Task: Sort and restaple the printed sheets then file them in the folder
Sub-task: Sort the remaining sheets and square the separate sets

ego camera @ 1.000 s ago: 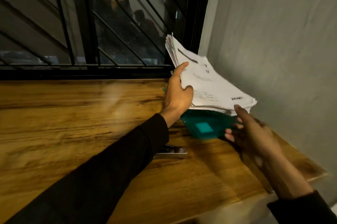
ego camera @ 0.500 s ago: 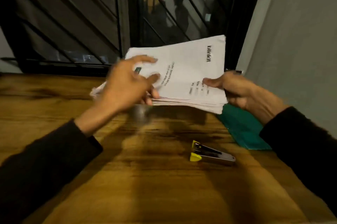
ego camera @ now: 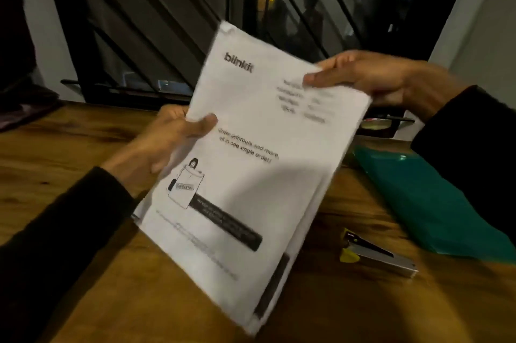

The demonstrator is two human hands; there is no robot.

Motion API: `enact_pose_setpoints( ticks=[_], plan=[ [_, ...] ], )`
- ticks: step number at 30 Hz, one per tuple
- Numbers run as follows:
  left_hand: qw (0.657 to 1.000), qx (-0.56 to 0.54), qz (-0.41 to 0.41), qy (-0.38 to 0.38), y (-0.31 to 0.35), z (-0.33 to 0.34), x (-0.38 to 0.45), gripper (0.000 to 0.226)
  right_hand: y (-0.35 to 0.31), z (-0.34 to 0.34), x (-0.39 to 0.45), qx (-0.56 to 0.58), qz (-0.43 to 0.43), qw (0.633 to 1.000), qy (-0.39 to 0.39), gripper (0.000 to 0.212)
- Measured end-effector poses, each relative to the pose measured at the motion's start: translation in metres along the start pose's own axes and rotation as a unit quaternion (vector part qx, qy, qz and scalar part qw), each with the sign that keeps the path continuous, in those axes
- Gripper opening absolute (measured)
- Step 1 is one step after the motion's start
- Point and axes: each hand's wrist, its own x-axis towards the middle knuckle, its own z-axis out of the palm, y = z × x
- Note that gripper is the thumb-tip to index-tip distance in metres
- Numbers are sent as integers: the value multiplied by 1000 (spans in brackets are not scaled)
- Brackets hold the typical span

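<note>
- The tabletop fills the lower half of the frame, wood grain running left to right, with a dark barred window above it along the top.
- The stack of printed sheets is the task's thing — I hold it tilted up in the centre of the frame, its printed face toward me; whether its lower edge touches the wood I cannot tell. The edges at lower right look uneven, some sheets stepping out behind the top one.
- The green folder lies flat at the right of the frame, closed as far as I can see, apart from the sheets.
- My left hand grips the stack's left edge at centre left — thumb curled over the front, the other fingers behind and out of sight.
- My right hand pinches the top right edge at upper right, thumb pressed on the front of the page.
- The stapler sits at lower right, just below the folder, untouched.
- To do this step well, I judge I should keep both grips loose enough for the sheets to slide, tap the lower edge on the wood to square them, then fan through for sorting before reaching for the stapler.
</note>
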Motion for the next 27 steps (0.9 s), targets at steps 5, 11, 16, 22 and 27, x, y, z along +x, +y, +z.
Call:
enact_pose_setpoints(
  ticks=[5,11,16,22,27],
  plan=[
    [964,20,148,218,0,-20,22,9,6,7,-3,127,-83,986,70,40],
    [938,73,244,234,-10,-27,20,8,49,85,19,98,-136,968,189,30],
    [966,106,156,179,-33,-31,13,28,83,123,35,107,-98,961,237,32],
    [969,93,149,177,-44,-31,18,10,90,127,40,105,-68,959,255,32],
    [972,127,111,164,-57,-43,27,19,102,137,49,47,-15,962,270,36]
  ],
)
